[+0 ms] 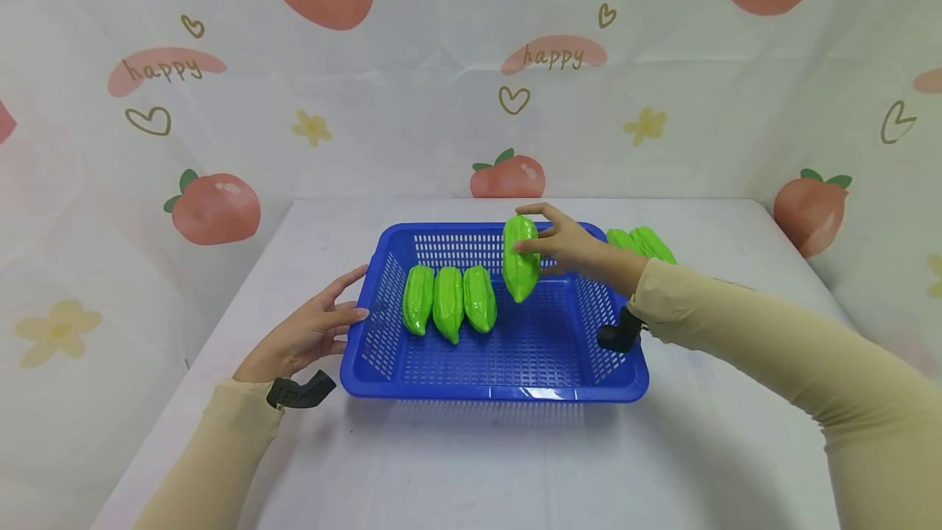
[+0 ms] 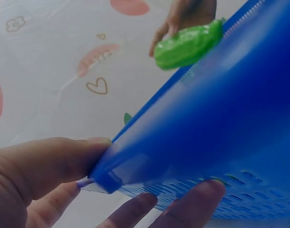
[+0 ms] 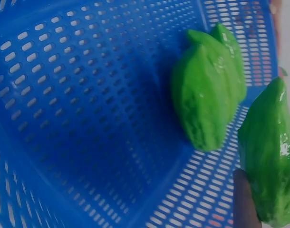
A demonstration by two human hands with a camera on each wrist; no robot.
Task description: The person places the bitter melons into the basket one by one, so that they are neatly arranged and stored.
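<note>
My right hand [image 1: 572,247] pinches a bright green, ridged bitter melon [image 1: 520,278] between thumb and fingers, its pointed tip down, over the right half of a blue plastic basket [image 1: 456,390]. Three similar bitter melons [image 1: 448,305] lie side by side in the basket's left half, tips toward me. At the basket's left side, my left hand [image 1: 307,332] grips the rim. The left wrist view shows its thumb [image 2: 64,159] on the rim and other fingers under it against the slotted wall. The held melon [image 3: 273,156] fills the right edge of the right wrist view.
Behind the basket's right corner, more green bitter melons [image 1: 651,244] lie on the white table [image 1: 471,464], partly hidden by the right arm. A printed cloth [image 1: 412,121] hangs behind the table and along its sides.
</note>
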